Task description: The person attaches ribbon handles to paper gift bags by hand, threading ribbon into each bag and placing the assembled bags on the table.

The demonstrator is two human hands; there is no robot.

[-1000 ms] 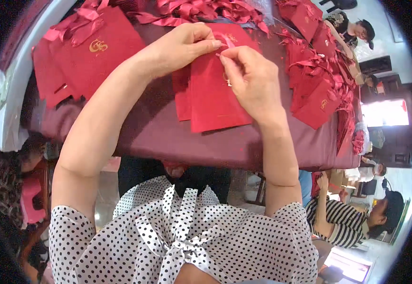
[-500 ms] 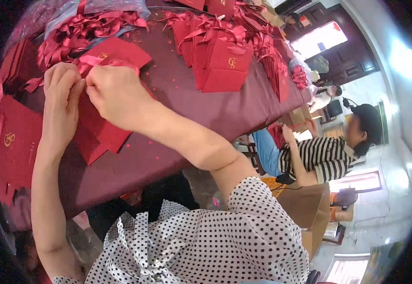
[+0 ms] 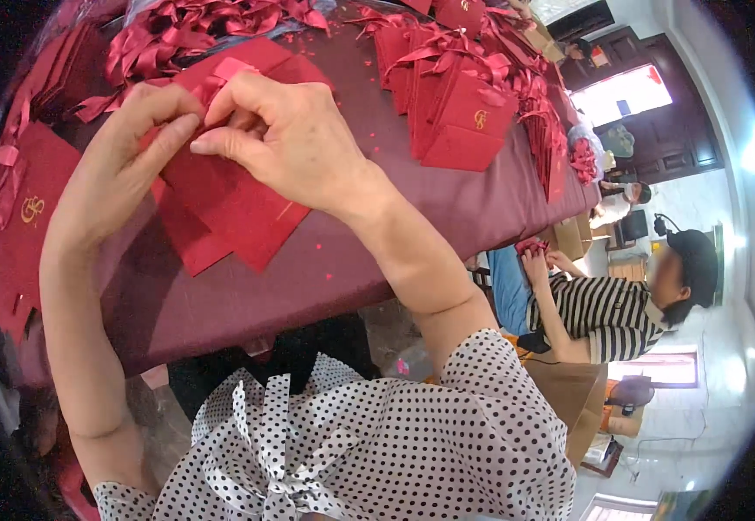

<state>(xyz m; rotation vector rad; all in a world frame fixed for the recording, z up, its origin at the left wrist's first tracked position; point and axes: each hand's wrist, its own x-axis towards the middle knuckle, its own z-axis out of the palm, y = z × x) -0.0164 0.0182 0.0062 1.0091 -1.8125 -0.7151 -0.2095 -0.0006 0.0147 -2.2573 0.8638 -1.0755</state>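
Over a red paper gift bag [image 3: 247, 195] lying on the table, my two hands meet at a pink-red satin ribbon [image 3: 224, 76]. My left hand [image 3: 130, 148] pinches at the ribbon with thumb and forefinger. Close beside it, my right hand [image 3: 286, 135] has its fingers curled, thumb and forefinger at the same ribbon. Exactly where each fingertip grips is partly hidden. Another red piece of the bag or a second bag sticks out beneath, toward the table's near edge.
A dark red cloth covers the table [image 3: 360, 217]. Red bags with gold emblems [image 3: 468, 117] stand in a row at right; more bags [image 3: 26, 208] lie at left. Loose ribbons [image 3: 169, 39] pile up behind. A person in a striped shirt [image 3: 607, 300] sits at right, handling something red.
The view has shifted, so the scene sits further right and higher. My right thumb and forefinger have spread a little; my hands stay close together over the bag.
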